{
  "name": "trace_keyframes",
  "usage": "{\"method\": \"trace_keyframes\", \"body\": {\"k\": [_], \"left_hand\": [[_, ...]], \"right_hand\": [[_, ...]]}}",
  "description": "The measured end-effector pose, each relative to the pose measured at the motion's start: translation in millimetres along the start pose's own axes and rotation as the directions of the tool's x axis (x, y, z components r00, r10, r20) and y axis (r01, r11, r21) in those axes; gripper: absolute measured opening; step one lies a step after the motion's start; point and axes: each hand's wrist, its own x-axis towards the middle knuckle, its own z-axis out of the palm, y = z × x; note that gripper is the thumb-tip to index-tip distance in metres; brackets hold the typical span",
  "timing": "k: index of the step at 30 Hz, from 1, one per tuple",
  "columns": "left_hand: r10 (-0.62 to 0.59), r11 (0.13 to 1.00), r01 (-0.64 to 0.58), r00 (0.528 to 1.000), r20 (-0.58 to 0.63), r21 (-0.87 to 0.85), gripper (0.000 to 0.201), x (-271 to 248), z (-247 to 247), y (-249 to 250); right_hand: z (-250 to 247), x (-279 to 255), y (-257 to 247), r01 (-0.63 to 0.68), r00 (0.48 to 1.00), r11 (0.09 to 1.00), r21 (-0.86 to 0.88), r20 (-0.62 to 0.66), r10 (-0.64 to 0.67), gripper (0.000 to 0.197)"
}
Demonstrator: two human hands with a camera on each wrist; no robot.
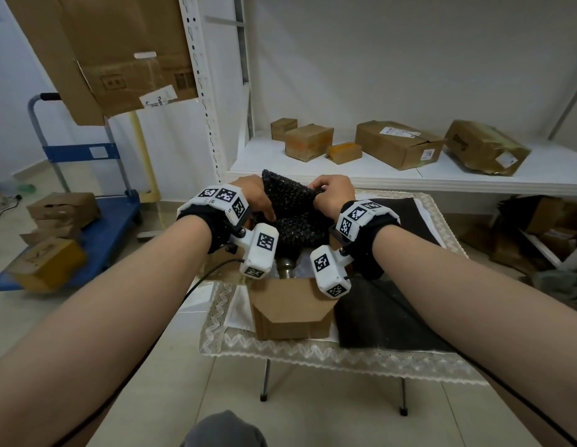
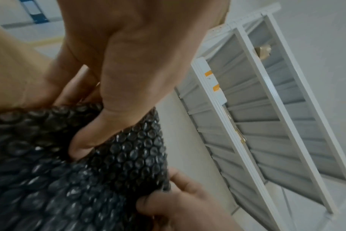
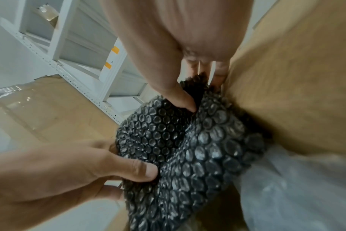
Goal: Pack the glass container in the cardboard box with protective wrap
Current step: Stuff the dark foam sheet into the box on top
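I have both forearms stretched forward, wrists close together. My left hand curls its fingers and thumb into the bubble wrap; my right hand pinches the same sheet (thumb pressed on top), just beside the left grip.

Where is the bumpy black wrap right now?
In the head view the black bubble wrap is in the middle, held up between the left hand and right hand, above the open cardboard box on the small table.

Folding table (lace cloth): cardboard box, black mat.
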Motion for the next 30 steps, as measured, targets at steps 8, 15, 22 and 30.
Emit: {"method": "trace_keyframes", "body": {"k": [8, 15, 22, 30], "left_hand": [[0.111, 0.971, -0.08, 0.985, 0.129, -0.226, 0.081, 11.7, -2.6, -11.8], [0.085, 0.943, -0.06, 0.995, 0.061, -0.328, 0.071, 6.0, -7.9, -7.1], [0.072, 0.973, -0.08, 0.996, -0.044, -0.218, 0.059, 18.1, -2.2, -9.0], [0.147, 0.982, -0.134, 0.985, -0.09, 0.134, 0.051, 38.9, 5.3, -5.7]], "right_hand": [[-11.6, -5.8, 1.9, 0.076, 0.996, 0.99, -0.116, 0.064, -0.069, 0.033], [-9.7, -10.7, -9.2, 0.077, 0.994, 0.974, -0.212, -0.064, -0.093, 0.03], [-9.2, -13.9, -16.8, 0.103, 0.993, 0.976, -0.189, 0.073, -0.091, 0.021], [2.0, -15.8, -15.9, 0.192, 0.943, 0.94, -0.282, 0.317, -0.098, 0.025]]}}
